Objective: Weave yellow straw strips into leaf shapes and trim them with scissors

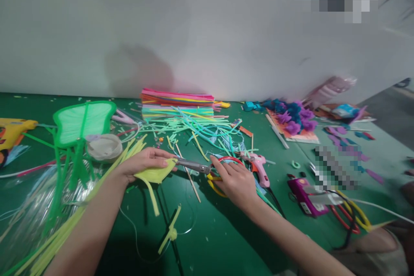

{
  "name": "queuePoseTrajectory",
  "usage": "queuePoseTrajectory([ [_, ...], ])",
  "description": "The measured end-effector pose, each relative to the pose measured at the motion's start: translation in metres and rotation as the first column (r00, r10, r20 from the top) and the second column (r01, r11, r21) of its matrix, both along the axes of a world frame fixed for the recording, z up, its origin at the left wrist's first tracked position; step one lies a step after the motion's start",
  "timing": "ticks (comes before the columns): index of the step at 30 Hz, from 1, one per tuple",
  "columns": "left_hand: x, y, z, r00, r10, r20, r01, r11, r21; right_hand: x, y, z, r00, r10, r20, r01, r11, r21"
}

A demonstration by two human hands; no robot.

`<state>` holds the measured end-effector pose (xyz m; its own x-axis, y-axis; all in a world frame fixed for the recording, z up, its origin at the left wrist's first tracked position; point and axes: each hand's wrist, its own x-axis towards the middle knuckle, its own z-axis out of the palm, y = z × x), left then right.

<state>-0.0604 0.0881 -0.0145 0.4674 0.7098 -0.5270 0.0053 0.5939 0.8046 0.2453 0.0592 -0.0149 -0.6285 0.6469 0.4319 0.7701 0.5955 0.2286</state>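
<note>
My left hand (pixel 148 163) holds a flat yellow-green piece (pixel 158 174) between thumb and fingers, with a narrow strip hanging from it. My right hand (pixel 234 179) grips scissors (pixel 196 166) by their red and yellow handles. The blades point left and meet the top right edge of the yellow-green piece; whether they are parted there is too small to tell. Below, a small yellow-green item with a round knob (pixel 173 234) lies on the green table (pixel 207 246). Long yellow-green strips (pixel 76 224) run along my left forearm.
Bundled coloured strips (pixel 177 103) lie by the grey wall (pixel 129 30). Left are a green framed form (pixel 84 124), a tape roll (pixel 104 148) and a yellow glue gun (pixel 13 131). Right are a pink glue gun (pixel 259 168), purple flowers (pixel 293 127) and a magenta box (pixel 305 196).
</note>
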Motion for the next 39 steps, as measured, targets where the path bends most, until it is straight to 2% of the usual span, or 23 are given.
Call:
queuePoseTrajectory([
  [7,0.0,0.0,0.0,0.999,0.01,0.033,-0.009,1.0,-0.023,0.001,0.009,0.003,0.993,0.086,0.083,-0.094,0.991,0.094],
  [13,-0.001,-0.001,-0.006,0.998,-0.001,0.056,0.002,1.0,-0.008,-0.003,0.02,0.007,0.95,0.084,0.301,-0.122,0.987,0.108],
  [16,0.0,0.0,-0.006,0.998,-0.001,0.062,0.002,1.0,-0.007,-0.005,0.027,0.01,0.929,0.094,0.357,-0.143,0.983,0.112],
  [21,0.0,0.001,-0.009,0.998,-0.015,0.054,0.015,1.0,-0.008,-0.005,0.037,0.011,0.901,0.234,0.367,-0.26,0.965,0.022],
  [24,-0.001,0.002,-0.013,0.998,-0.022,0.062,0.022,1.0,0.0,-0.003,0.039,0.012,0.897,0.276,0.345,-0.284,0.958,-0.03],
  [29,0.0,0.001,-0.013,0.998,-0.015,0.063,0.015,1.0,0.004,-0.002,0.037,0.01,0.907,0.276,0.319,-0.27,0.961,-0.063],
  [39,0.003,0.002,-0.011,0.997,-0.041,0.066,0.041,0.999,-0.01,0.0,0.035,0.001,0.922,0.218,0.32,-0.161,0.967,-0.196],
])
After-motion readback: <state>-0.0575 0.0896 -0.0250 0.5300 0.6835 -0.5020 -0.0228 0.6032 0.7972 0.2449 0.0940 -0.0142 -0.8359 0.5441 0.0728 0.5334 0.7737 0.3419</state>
